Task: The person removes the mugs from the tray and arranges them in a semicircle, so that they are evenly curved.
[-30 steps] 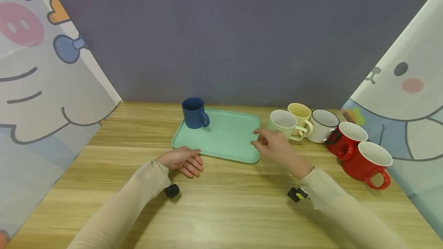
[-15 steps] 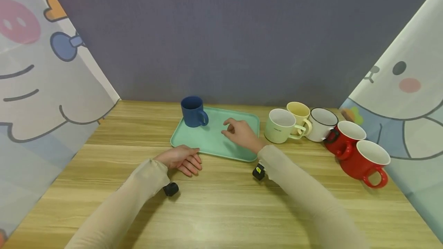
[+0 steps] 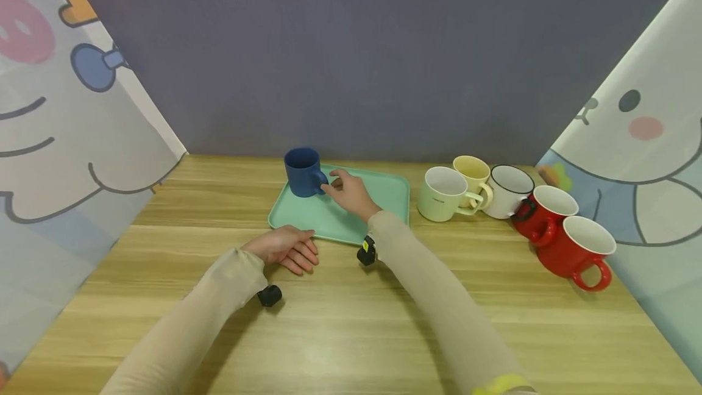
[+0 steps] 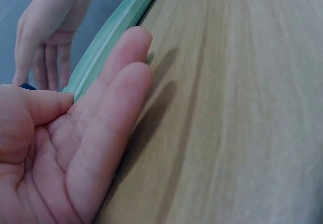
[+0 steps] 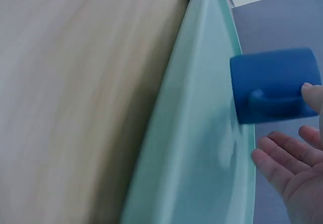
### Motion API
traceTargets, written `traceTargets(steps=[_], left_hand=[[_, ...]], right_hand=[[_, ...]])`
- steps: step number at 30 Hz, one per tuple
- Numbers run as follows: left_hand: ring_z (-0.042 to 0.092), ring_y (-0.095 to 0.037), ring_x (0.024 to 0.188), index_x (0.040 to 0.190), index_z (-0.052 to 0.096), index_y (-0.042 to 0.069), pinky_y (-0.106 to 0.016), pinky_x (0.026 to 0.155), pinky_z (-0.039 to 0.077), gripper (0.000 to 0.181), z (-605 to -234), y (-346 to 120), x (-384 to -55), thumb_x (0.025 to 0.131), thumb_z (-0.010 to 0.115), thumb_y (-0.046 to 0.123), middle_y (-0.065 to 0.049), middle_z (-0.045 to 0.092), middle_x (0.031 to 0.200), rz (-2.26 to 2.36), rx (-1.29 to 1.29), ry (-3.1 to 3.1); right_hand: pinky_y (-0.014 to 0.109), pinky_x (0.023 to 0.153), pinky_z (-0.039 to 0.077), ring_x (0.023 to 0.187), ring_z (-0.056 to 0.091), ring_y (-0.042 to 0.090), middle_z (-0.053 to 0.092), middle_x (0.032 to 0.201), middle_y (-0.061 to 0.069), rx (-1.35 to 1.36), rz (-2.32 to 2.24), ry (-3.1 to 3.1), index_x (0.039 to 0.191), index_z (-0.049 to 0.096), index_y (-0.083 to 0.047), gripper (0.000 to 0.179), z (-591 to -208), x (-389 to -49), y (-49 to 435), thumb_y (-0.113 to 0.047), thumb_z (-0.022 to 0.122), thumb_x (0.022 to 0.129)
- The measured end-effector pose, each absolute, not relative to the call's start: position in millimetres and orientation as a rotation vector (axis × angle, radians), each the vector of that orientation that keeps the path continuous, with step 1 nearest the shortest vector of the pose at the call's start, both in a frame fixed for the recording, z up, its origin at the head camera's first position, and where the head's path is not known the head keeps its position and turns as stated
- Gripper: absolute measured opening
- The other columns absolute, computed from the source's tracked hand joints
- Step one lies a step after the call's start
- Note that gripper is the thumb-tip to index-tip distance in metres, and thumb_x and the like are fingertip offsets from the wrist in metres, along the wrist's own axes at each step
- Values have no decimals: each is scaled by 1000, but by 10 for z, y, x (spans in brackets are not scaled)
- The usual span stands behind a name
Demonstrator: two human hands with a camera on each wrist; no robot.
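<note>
A dark blue mug stands upright on the left end of a mint-green tray, its handle pointing right. My right hand is over the tray beside that handle, thumb and forefinger spread on either side of it. In the right wrist view, the thumb overlaps the mug near its handle and the other fingers are apart from it. My left hand lies palm up at the tray's near edge. Its thumb touches the rim, while its fingers are loosely extended over the wooden table.
At the right stand a light green mug, a yellow mug, a white mug with a black rim, and two red mugs. A dark grey panel closes off the back of the wooden table.
My right hand has moved left from beside the light green mug, across the tray, to the blue mug's handle. My left hand has stayed at the tray's edge.
</note>
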State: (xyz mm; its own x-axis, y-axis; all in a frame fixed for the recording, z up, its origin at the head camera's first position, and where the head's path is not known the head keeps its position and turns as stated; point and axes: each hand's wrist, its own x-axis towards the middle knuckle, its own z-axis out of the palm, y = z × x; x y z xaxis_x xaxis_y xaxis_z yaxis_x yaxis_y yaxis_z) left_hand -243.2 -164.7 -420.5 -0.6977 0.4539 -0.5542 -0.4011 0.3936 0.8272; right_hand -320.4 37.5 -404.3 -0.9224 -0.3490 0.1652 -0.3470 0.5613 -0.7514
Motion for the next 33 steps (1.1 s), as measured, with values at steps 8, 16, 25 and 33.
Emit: traceTargets(steps=[8, 16, 25, 33], left_hand=[[71, -22, 77, 111, 63, -7, -41, 73, 60, 49, -4200, -1660, -2430, 110, 33, 31, -12, 73, 93, 1400, 36, 1874], [71, -22, 76, 111, 63, -7, -40, 72, 60, 49, -4190, -1665, -2413, 110, 32, 31, -12, 73, 92, 1410, 37, 1875], [71, -21, 76, 109, 63, -7, -40, 71, 60, 48, -4182, -1666, -2412, 110, 32, 30, -12, 73, 92, 1418, 49, 1865], [71, -21, 76, 110, 63, -7, -40, 72, 60, 48, -4205, -1668, -2423, 110, 32, 30, -12, 73, 92, 1414, 45, 1873]], right_hand=[[34, 82, 54, 102, 66, 24, 68, 114, 14, -629, -1463, 2784, 128, 58, -1, 33, -4067, -3223, 90, -24, 52, 106], [32, 72, 50, 90, 65, 26, 69, 104, 14, -540, -1576, 2723, 119, 62, -1, 26, -4026, -3232, 36, -20, 51, 106], [31, 74, 51, 91, 66, 29, 70, 102, 16, -465, -1611, 2695, 108, 66, 1, 21, -3958, -3217, 72, -16, 55, 104], [34, 79, 55, 96, 69, 25, 72, 101, 12, -470, -1646, 2662, 109, 68, -1, 20, -3962, -3168, 210, -17, 56, 103]])
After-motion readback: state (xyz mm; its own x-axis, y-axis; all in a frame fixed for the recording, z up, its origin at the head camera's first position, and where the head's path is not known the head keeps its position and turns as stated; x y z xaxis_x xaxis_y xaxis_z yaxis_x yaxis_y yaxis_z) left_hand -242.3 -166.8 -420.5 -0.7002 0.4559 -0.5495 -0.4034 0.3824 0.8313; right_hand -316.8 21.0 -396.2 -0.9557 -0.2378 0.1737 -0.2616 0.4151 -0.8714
